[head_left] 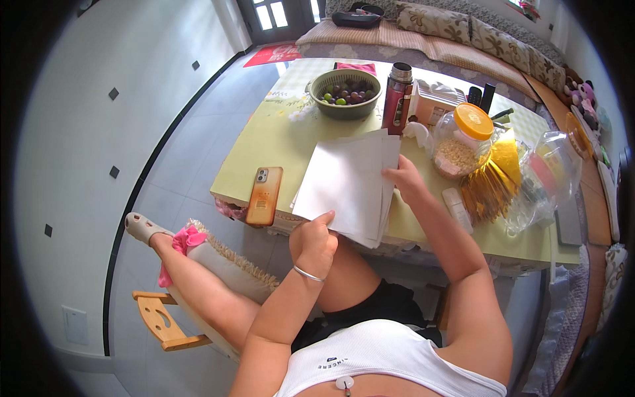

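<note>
Two bare hands held one loose, white stack of paper sheets (344,175) over the near edge of a pale yellow-green tabletop (283,147). From where I stood, the left hand (316,243) was curled closed at the lower left corner, thumb on top, its grip underneath hidden from me; the right hand (407,180) pinched the right edge, nearly closed on the paper. The sheets were unevenly fanned, so a slackened pinch could have let the lower ones slide toward the lap. The far end lay just beside a tall red metal flask (396,102) with a silver top; a push forward might have tipped it. An orange-gold rectangular phone (266,193) seemed to jut past the table's edge, where a sweep of the left forearm could have knocked it down.

Counted: one stack, its sheets too overlapped to number; one flask; one phone; one round grey-green plastic bowl (344,112); green and dark purple grapes (345,94), too heaped to count; one clear jar with an orange lid (456,153); one bunch of gold foil strips (495,182)
</note>
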`<state>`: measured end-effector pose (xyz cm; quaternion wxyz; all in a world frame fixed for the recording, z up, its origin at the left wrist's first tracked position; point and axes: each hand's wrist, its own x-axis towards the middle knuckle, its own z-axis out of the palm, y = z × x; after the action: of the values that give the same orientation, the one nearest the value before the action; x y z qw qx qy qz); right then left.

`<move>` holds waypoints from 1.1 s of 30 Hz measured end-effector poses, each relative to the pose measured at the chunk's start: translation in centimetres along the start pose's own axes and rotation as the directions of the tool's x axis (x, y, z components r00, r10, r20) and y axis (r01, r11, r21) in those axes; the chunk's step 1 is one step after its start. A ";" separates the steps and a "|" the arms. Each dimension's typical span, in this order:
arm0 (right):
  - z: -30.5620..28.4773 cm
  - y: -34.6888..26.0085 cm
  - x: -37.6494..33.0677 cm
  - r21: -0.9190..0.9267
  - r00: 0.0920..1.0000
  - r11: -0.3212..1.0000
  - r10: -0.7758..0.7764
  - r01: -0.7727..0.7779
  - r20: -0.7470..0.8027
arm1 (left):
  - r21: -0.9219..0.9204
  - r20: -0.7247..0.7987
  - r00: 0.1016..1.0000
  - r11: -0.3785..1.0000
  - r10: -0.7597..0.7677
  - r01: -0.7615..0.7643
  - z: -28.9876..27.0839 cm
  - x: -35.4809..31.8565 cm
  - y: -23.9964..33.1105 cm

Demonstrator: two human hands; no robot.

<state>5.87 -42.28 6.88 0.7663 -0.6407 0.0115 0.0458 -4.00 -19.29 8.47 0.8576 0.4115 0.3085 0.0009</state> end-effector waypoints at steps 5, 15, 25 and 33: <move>0.3 -1.0 4.1 -0.359 0.999 0.933 -0.021 0.009 -0.029 | 0.057 0.261 0.964 0.997 -0.058 0.044 -2.4 -0.6 1.5; -1.4 -0.2 7.7 -0.626 0.992 0.772 -0.120 0.115 0.034 | 0.587 0.808 0.468 -0.412 0.359 -0.697 -3.1 -0.8 2.5; 0.5 -5.2 4.5 -0.806 0.879 0.578 -0.443 0.127 -0.179 | 0.478 0.857 0.506 -0.523 0.100 -0.706 -1.8 0.9 0.5; -1.2 -5.3 13.2 -0.684 0.708 0.686 -0.610 0.248 -0.356 | 0.440 0.887 0.447 -0.501 0.115 -0.745 -2.4 1.2 0.2</move>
<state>19.54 -43.61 10.85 0.4763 -0.8116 0.0618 -0.3326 -4.29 -17.11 6.86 0.1552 0.9520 -0.2448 0.0984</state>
